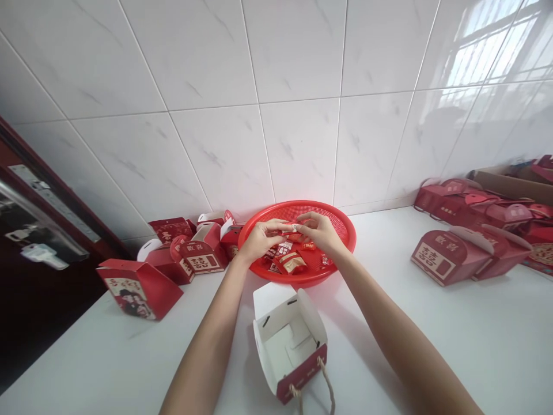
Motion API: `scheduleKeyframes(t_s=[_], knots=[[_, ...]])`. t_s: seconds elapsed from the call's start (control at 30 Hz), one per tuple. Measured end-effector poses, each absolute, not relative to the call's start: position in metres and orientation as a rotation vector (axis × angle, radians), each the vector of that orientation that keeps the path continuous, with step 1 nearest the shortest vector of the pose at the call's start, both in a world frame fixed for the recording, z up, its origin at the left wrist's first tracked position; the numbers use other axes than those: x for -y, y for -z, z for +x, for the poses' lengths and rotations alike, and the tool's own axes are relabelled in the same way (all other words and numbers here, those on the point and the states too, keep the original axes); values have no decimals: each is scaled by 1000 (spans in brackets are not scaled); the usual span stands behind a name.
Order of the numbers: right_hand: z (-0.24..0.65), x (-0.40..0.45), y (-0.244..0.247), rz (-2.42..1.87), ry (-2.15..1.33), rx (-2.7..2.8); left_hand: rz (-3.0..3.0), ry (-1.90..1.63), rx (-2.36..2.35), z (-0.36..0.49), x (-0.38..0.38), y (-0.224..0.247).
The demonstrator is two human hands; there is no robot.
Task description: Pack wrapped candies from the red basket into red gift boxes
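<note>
Both hands are over a round red plastic basket [349,230] that holds several red and gold wrapped packets [294,262]. My left hand [263,238] and my right hand [319,231] meet above the packets, fingertips pinched around a small item with red and white on it, too small to make out. Just in front of the basket, between my forearms, stands an open box [289,346], white inside and dark red outside, with a twisted cord handle hanging at its near side. Nothing lies inside it.
Several red gift boxes [201,256] stand left of the basket, with a taller red box [140,288] nearer. More red boxes [451,256] are at the right. A tiled wall [298,150] rises behind; a dark door with keys [43,255] is far left.
</note>
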State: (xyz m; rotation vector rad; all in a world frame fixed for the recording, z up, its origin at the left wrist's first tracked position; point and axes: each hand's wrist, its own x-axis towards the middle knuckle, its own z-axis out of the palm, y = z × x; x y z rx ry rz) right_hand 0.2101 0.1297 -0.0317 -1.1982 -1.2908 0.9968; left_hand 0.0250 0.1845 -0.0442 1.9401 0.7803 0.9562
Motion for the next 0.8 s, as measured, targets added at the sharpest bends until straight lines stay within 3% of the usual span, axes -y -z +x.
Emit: scheduleKeyframes(t_s=[0.3,0.57,0.8], knots=[[217,-136,44,-1156,-825,1181,1870,-903,-877,27,-181,47],[226,-136,42,-1110,-796,990,2181,-363,-1090,27,-182,51],[232,-144,44,-996,-899,823,2226,-150,-1082,25,-185,60]])
